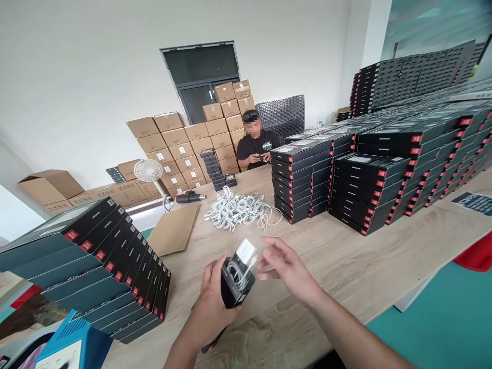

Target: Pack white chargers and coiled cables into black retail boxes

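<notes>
My left hand (215, 297) is wrapped round a small black box (227, 289), held tilted above the wooden table (295, 307). In the box's open top lies a coiled grey-white cable (237, 277). A white rectangular piece, like a charger block (246, 250), sits at the far end inside a clear plastic tray (257, 246). The fingers of my right hand (280, 261) are curled at the right edge of this plastic, slightly blurred, and seem to pinch it. Beyond both hands, a loose heap of white cables (234, 210) lies on the table.
Black boxes with red labels stand in stacks at left (115, 266) and right (361, 195). A heat gun (191, 197), a cardboard sheet (175, 230) and small black boxes (212, 166) lie farther back. A co-worker (255, 141) sits across the table, near cartons (200, 133) and a fan (148, 170).
</notes>
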A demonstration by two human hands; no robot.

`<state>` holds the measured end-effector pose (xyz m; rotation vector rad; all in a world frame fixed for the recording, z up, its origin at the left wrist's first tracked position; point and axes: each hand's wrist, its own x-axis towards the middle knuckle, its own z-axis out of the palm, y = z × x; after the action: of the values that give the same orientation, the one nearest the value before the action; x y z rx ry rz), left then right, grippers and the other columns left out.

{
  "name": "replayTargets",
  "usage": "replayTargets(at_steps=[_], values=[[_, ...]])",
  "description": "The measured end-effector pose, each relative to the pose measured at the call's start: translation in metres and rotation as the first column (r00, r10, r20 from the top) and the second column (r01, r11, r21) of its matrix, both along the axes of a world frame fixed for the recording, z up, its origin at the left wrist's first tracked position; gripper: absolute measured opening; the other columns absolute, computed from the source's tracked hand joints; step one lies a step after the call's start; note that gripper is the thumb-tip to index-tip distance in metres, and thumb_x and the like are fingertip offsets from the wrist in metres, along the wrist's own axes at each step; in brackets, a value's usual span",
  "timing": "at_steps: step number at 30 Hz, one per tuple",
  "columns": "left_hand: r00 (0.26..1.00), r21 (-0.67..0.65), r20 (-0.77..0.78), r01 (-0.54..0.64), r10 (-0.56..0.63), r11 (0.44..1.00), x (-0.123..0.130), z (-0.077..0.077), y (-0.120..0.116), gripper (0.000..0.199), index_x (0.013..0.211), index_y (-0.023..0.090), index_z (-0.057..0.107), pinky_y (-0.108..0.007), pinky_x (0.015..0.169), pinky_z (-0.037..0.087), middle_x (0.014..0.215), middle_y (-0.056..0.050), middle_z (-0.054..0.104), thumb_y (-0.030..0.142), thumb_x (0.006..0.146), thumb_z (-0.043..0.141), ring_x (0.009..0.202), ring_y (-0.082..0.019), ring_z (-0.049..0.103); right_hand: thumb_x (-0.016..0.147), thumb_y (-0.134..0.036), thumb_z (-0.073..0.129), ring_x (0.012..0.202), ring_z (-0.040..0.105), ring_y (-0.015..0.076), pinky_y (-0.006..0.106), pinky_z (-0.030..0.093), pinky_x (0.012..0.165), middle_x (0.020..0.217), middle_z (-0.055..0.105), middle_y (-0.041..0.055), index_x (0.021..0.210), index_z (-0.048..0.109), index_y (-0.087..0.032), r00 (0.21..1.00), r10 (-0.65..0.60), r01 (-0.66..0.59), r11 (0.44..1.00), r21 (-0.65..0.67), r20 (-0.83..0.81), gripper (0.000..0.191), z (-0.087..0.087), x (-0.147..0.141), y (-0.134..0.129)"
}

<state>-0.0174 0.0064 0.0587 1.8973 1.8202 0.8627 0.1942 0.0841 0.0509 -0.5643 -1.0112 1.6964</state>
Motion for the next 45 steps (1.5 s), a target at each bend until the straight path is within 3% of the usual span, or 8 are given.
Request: replayTargets(at_steps=[4, 12, 17, 23, 31, 35, 39, 45], values=[[0.989, 0.042, 0.135, 0.053, -0.058, 0.998, 0.005, 0.007, -0.002, 0.099, 0.148, 0.03, 0.027, -0.045, 0.118, 0.027, 0.144, -0.011, 0.036, 0.013, 0.063, 0.073, 0.139, -0.032, 0.037, 0.077, -0.043, 0.077, 0.072, 0.068, 0.0174, 0.034, 0.06, 0.062, 0.086, 0.069, 0.0023, 0.111, 0.062, -0.022, 0.988, 0.137, -0.143, 0.985, -0.091, -0.077, 0.043, 0.004, 0.006, 0.01], [0.96, 0.218, 0.274, -0.011, -0.05, 0.976, 0.016, -0.012, 0.011, 0.101, 0.15, 0.028, 0.029, -0.052, 0.117, 0.027, 0.146, -0.013, 0.036, 0.012, 0.062, 0.077, 0.14, -0.035, 0.036, 0.063, -0.029, 0.086, 0.084, 0.066, 0.0178, 0.025, 0.059, 0.061, 0.099, 0.068, 0.0036, 0.107, 0.068, -0.02, 0.75, 0.514, -0.581, 0.813, 0.043, 0.417, 0.048, 0.031, 0.0, 0.036], [0.837, 0.336, 0.546, -0.247, 0.026, 0.909, 0.027, -0.047, 0.022, 0.123, 0.156, 0.029, -0.002, -0.055, 0.12, 0.019, 0.154, -0.017, 0.023, 0.029, 0.067, 0.083, 0.147, -0.035, 0.026, 0.08, -0.022, 0.065, 0.077, 0.065, 0.0174, 0.031, 0.058, 0.065, 0.087, 0.067, 0.0011, 0.11, 0.066, -0.024, 0.835, 0.182, -0.359, 0.896, 0.263, 0.519, 0.03, 0.045, -0.023, 0.047], [0.735, 0.395, 0.677, -0.337, -0.023, 0.855, 0.017, -0.061, 0.018, 0.081, 0.154, 0.033, 0.012, -0.048, 0.11, 0.039, 0.141, -0.012, 0.041, 0.04, 0.09, 0.062, 0.129, -0.026, 0.05, 0.088, -0.02, 0.051, 0.078, 0.063, 0.0162, 0.028, 0.051, 0.073, 0.088, 0.069, 0.0008, 0.096, 0.068, -0.022, 0.851, -0.124, -0.223, 0.794, 0.565, 0.511, 0.019, 0.024, -0.036, 0.047], [0.893, 0.495, 0.419, -0.074, -0.163, 0.866, -0.004, -0.005, 0.012, 0.09, 0.155, 0.041, 0.002, -0.048, 0.113, 0.039, 0.165, -0.01, 0.01, 0.029, 0.09, 0.063, 0.147, -0.03, 0.031, 0.083, -0.022, 0.061, 0.075, 0.062, 0.015, 0.028, 0.049, 0.074, 0.084, 0.068, -0.0004, 0.087, 0.067, -0.021, 0.88, -0.074, -0.232, 0.796, 0.559, 0.47, 0.007, 0.027, -0.037, 0.039], [0.955, 0.483, 0.216, 0.075, -0.202, 0.873, -0.016, 0.022, 0.011, 0.048, 0.138, 0.032, 0.048, -0.044, 0.107, 0.046, 0.16, -0.011, 0.023, 0.025, 0.092, 0.06, 0.141, -0.03, 0.042, 0.086, -0.03, 0.062, 0.075, 0.062, 0.0155, 0.029, 0.05, 0.072, 0.082, 0.068, 0.0003, 0.088, 0.069, -0.021, 0.901, -0.046, -0.218, 0.813, 0.54, 0.431, 0.011, 0.023, -0.037, 0.043], [0.973, 0.446, 0.105, 0.138, -0.205, 0.884, -0.024, 0.01, 0.008, 0.013, 0.103, 0.024, 0.066, -0.047, 0.11, 0.043, 0.153, -0.012, 0.036, 0.024, 0.093, 0.057, 0.136, -0.03, 0.047, 0.087, -0.042, 0.065, 0.073, 0.063, 0.0156, 0.03, 0.055, 0.066, 0.088, 0.067, 0.0011, 0.093, 0.065, -0.022, 0.949, -0.024, -0.12, 0.895, 0.431, 0.313, 0.02, 0.01, -0.035, 0.042], [0.904, 0.437, 0.404, -0.061, -0.136, 0.897, -0.019, -0.034, 0.005, 0.036, 0.125, 0.029, 0.044, -0.04, 0.094, 0.056, 0.152, -0.016, 0.04, 0.025, 0.092, 0.06, 0.127, -0.026, 0.058, 0.091, -0.037, 0.063, 0.098, 0.067, 0.0202, 0.035, 0.056, 0.088, 0.107, 0.067, 0.0059, 0.097, 0.065, -0.024, 0.972, -0.128, -0.003, 0.834, 0.551, 0.199, 0.014, -0.015, -0.025, 0.02]])
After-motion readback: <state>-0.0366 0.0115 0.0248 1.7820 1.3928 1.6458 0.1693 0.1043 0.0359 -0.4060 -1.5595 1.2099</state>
